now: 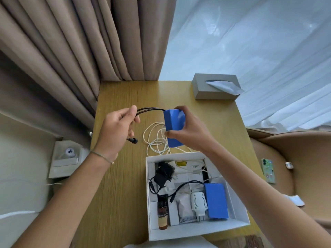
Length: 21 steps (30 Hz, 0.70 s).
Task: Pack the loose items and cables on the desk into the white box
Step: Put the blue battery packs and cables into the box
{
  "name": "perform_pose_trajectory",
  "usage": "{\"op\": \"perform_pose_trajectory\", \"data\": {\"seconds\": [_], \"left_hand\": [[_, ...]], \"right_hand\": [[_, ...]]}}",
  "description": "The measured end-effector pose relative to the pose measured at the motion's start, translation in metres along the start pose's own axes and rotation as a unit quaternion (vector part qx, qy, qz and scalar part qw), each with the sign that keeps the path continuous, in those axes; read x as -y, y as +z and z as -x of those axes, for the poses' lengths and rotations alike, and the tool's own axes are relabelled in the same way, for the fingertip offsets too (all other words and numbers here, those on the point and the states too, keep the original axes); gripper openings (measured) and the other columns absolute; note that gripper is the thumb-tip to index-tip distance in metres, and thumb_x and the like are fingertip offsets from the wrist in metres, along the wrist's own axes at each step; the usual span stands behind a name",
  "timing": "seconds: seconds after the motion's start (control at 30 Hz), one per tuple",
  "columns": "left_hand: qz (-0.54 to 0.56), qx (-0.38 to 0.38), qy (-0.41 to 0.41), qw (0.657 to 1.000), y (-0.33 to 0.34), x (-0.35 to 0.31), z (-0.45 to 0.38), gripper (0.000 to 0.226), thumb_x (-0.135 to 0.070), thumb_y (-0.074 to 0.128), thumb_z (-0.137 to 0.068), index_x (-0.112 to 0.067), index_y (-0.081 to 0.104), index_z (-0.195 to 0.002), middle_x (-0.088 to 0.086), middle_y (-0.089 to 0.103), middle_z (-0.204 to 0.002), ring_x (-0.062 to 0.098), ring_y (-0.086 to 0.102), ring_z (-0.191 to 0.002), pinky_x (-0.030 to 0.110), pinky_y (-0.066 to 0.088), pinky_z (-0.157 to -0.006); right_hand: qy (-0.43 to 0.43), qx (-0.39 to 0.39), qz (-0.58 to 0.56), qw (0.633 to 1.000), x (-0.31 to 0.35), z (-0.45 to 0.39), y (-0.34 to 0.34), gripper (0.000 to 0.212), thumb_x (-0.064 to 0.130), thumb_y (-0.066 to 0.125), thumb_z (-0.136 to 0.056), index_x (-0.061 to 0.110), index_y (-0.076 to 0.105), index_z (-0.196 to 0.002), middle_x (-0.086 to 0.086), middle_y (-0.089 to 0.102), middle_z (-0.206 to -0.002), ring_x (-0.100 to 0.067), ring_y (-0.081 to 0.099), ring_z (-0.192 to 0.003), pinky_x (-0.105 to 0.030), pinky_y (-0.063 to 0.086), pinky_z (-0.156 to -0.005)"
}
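Left hand [116,127] pinches the black leads [150,110], right hand [188,130] is clamped on the blue pack [174,128], both held above the desk [118,185]. Still loose beneath: white cable [155,138]. White box [197,231] is mostly packed: black adapter [163,173], brown bottle [162,214], white plug [198,203], second blue pack [215,200], so free room looks tight; tissue box [215,86] sits clear at the far right.

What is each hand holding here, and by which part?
Right hand grips the blue pack around its body; left hand holds that pack's black cable near the connector end.
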State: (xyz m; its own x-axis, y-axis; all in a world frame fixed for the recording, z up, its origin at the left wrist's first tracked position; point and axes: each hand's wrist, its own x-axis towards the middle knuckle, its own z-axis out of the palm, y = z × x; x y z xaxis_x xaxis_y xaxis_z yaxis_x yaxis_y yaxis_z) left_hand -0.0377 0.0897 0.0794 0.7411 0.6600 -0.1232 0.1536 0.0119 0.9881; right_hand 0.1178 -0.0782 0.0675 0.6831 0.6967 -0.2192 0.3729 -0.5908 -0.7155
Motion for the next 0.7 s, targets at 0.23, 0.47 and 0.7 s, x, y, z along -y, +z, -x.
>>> {"op": "perform_pose_trajectory", "data": {"seconds": [0.23, 0.47, 0.7], "left_hand": [[0.142, 0.075, -0.099, 0.982, 0.025, -0.012, 0.067, 0.035, -0.033, 0.046, -0.102, -0.007, 0.064, -0.089, -0.005, 0.027, -0.052, 0.01, 0.024, -0.042, 0.02, 0.032, -0.038], [0.193, 0.062, -0.219, 0.954, 0.071, 0.009, 0.127, 0.033, -0.034, 0.048, -0.1, -0.002, 0.059, -0.099, -0.002, 0.027, -0.056, 0.011, 0.026, -0.043, 0.021, 0.033, -0.038], [0.327, -0.024, -0.375, 0.867, 0.121, 0.05, 0.154, 0.016, -0.015, 0.045, -0.104, -0.004, 0.05, -0.094, 0.01, 0.048, -0.057, 0.02, 0.049, -0.046, 0.042, 0.061, -0.06]], "right_hand": [[0.024, 0.052, 0.001, 0.998, -0.037, 0.051, -0.022, 0.095, 0.031, 0.089, -0.063, 0.042, 0.037, -0.142, 0.006, 0.061, -0.122, -0.017, 0.067, -0.093, -0.042, 0.06, -0.08], [0.012, 0.183, 0.161, 0.97, -0.081, 0.07, -0.022, 0.094, 0.025, 0.086, -0.065, 0.031, 0.042, -0.147, 0.001, 0.066, -0.128, -0.022, 0.065, -0.1, -0.039, 0.056, -0.079], [-0.075, 0.161, 0.32, 0.931, -0.121, 0.077, 0.017, 0.086, 0.014, 0.07, -0.075, 0.029, 0.033, -0.152, -0.001, 0.053, -0.134, -0.031, 0.061, -0.108, -0.04, 0.053, -0.076]]}}
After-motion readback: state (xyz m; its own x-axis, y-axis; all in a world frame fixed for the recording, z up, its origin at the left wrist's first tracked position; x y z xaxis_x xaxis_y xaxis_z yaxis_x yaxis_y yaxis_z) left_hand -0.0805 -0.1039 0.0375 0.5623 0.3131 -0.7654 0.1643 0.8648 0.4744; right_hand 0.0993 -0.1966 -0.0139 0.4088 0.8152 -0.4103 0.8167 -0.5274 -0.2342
